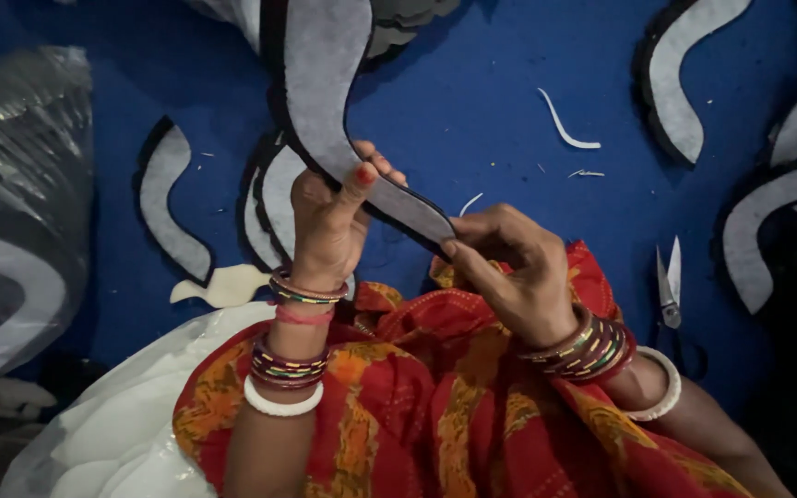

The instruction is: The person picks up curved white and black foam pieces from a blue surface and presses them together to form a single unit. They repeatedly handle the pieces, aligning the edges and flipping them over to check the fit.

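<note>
Left hand (329,221) pinches the curved grey felt strip (325,83) at its lower bend, thumb on the grey face, fingers behind; grip closed on it; right hand (509,267) nips the strip's bottom tip between thumb and forefinger, grip closed on the same piece; strip has a black edge, snakes up from the hands to the top of frame, held above the blue surface (472,101) and over the red-orange patterned cloth (417,406) on the lap; bangles on both wrists; small scissors (669,286) lie on the blue just right of the strip's held tip, near the right wrist, blades pointing up; more grey-and-black curved pieces (172,203) left of the strip and others (684,83) to its right; thin white offcut (565,124) right of the strip; cream scrap (223,286) lower left of it; white sheets (122,424) beside the cloth; plastic-wrapped bundle (11,203) far left of the strip.
</note>
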